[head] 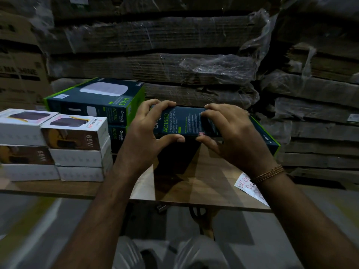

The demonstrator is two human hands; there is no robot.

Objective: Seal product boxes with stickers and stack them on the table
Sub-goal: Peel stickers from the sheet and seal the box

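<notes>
I hold a dark teal product box point(182, 121) with green print "AC1350" above the wooden table point(206, 191), its narrow side turned toward me. My left hand point(149, 133) grips its left end, fingers over the top and thumb under the lower edge. My right hand point(231, 133) grips the right part the same way. A small pink-edged sticker point(201, 134) sits at the box's lower edge between my thumbs. A white sticker sheet point(246, 186) lies on the table under my right wrist. Two matching teal boxes point(101, 105) are stacked at the left.
White "65W" boxes point(73, 144) stand in stacks at the table's left end. Another teal box point(270, 138) lies behind my right hand. Plastic-wrapped bundles of flattened cardboard point(174, 61) fill the space behind the table. My knees show below the table's front edge.
</notes>
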